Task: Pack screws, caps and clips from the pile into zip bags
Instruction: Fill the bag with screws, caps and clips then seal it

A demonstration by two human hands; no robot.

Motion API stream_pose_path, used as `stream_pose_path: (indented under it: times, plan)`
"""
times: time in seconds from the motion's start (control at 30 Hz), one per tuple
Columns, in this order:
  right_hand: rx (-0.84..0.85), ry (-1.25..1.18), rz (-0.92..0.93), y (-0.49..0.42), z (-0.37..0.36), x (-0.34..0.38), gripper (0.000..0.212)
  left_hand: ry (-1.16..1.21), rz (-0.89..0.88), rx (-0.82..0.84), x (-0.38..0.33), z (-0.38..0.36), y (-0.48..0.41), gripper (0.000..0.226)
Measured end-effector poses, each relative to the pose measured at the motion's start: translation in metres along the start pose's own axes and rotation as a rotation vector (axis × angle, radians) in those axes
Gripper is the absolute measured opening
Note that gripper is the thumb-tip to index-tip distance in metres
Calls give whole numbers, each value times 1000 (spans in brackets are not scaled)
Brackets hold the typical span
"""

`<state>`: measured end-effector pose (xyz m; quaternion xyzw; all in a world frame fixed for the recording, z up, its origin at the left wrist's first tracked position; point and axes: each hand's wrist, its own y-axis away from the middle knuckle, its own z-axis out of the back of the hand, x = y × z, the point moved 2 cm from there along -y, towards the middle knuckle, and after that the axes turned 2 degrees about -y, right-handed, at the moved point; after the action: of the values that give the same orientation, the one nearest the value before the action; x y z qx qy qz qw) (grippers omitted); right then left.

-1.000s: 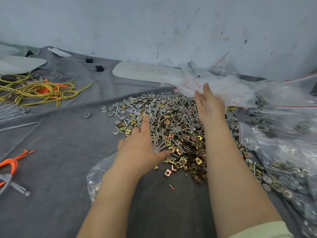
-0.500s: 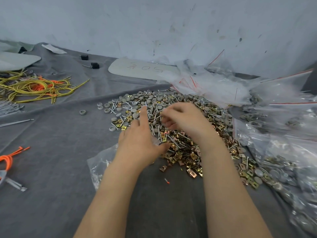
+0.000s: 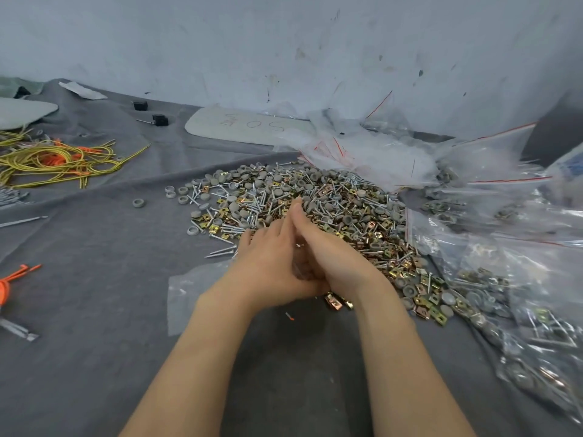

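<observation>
We hold our left hand (image 3: 268, 269) and right hand (image 3: 331, 260) cupped together, straight fingertips touching, at the near edge of the pile of silver screws, grey round caps and brass square clips (image 3: 315, 203) on the grey-clothed counter (image 3: 94, 310). A clear flat zip bag (image 3: 184, 294) lies under our left wrist.

Tabletop cover: dark grey cloth (image 3: 94, 294), which looked matt, faintly fuzzy and creased.
Long silvery metal screws (image 3: 334, 206): bright, with a shiny finish.
Round grey plastic caps (image 3: 233, 207): looked smooth and matt.
Square brass-yellow metal clips (image 3: 422, 302): showed a glinting, plated sheen.
Clear zip bags with red seal lines (image 3: 504, 247): thin plastic film, glossy and crumpled.
Yellow-green cords (image 3: 63, 159): had a smooth, slightly shiny coating.
Pale wall (image 3: 284, 42): was matt, scuffed and stained.
</observation>
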<state>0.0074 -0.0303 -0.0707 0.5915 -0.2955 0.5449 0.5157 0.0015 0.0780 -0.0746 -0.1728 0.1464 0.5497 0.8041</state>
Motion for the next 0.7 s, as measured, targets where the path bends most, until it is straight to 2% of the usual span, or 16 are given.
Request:
stream_pose_path:
  times: [0.13, 0.2, 0.33, 0.43, 0.5, 0.6, 0.7]
  plan:
    - [156, -110, -18, 0, 2, -4, 92, 45, 61, 62, 10, 4, 2, 120]
    - [233, -197, -31, 2, 1, -3, 90, 13, 70, 59, 12, 6, 3, 118]
    - [192, -212, -54, 4, 5, -4, 92, -70, 94, 158, 14, 5, 9, 132]
    - [204, -260, -67, 5, 3, -1, 96, -124, 100, 195, 12, 1, 9, 131]
    - [194, -281, -56, 4, 2, 1, 96, -123, 102, 147, 9, 1, 7, 122]
    - [107, -206, -52, 4, 5, -1, 93, -86, 110, 89, 9, 5, 5, 92]
    - [-30, -3, -31, 6, 11, -1, 74, -69, 128, 71, 10, 11, 6, 67]
